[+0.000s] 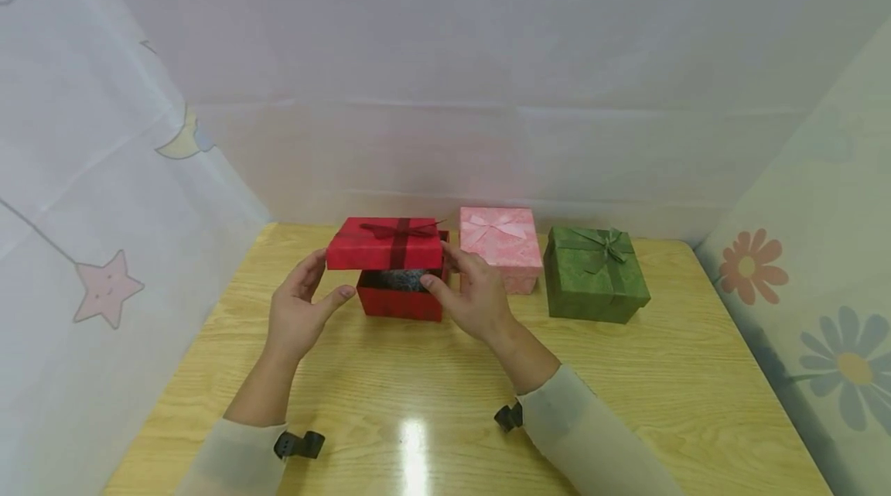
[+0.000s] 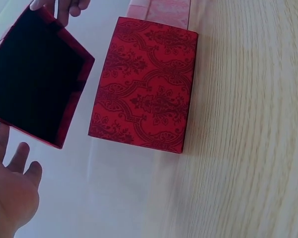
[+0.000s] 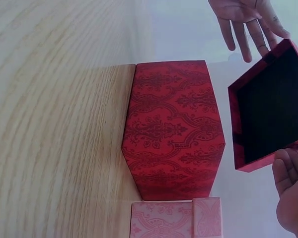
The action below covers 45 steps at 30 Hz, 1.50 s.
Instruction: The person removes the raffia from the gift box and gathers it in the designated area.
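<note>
A red gift-box lid [image 1: 384,251] with a dark ribbon bow is raised over its red box [image 1: 400,304]. My left hand [image 1: 301,314] holds the lid at its left side, the thumb extended below the rim. At the opposite side my right hand [image 1: 480,299] grips the lid, its thumb low in front of the box. Something grey and shiny [image 1: 404,280] shows inside the box; its kind cannot be told. Both wrist views show the dark hollow underside of the lid [image 2: 37,74] and the patterned side of the red box [image 3: 174,119].
A pink gift box [image 1: 497,237] with a bow stands just right of the red one. Further right is a green gift box [image 1: 595,271], also lidded and bowed. All stand on a wooden table [image 1: 362,403] before a pale cloth backdrop [image 1: 445,132].
</note>
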{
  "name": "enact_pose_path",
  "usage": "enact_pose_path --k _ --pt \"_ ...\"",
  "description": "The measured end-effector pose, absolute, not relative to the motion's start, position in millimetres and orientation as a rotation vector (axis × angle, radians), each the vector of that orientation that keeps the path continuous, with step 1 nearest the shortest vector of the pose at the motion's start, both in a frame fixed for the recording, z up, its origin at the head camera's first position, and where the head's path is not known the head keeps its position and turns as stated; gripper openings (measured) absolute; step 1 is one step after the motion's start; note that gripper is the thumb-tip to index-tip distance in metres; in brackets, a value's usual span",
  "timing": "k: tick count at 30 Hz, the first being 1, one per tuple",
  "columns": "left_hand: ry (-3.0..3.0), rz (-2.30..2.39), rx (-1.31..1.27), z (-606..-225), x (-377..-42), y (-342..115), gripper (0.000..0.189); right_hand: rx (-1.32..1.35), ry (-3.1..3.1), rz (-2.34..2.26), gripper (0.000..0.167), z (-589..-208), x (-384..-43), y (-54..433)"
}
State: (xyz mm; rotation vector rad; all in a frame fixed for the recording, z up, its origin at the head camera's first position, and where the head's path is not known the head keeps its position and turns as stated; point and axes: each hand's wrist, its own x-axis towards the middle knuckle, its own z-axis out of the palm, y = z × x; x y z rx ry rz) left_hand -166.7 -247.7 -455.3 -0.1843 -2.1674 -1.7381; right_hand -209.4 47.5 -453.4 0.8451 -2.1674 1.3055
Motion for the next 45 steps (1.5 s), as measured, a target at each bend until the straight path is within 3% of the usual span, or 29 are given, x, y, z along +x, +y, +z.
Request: enact_pose_path --k 19,32,38,45 --pt "-1.847 -2.017 -0.452 -458.8 -161.1 -262.8 0.067 0.914 -2.111 1.34 0.064 -452.1 -202.0 40.1" --pt "-1.981 -2.05 -0.43 -455.8 -149.3 -287.7 0.069 0.996 -2.311 1.366 0.085 -455.2 -190.1 33.2" --pt "-2.005 -2.101 -0.474 -456.5 -144.4 -297.1 0.074 0.994 -2.478 1.396 0.098 -455.4 -184.6 27.8" --pt "-1.974 -2.178 -0.558 -453.0 -140.1 -299.6 0.087 1.004 -2.517 1.441 0.103 -458.5 -182.3 20.9"
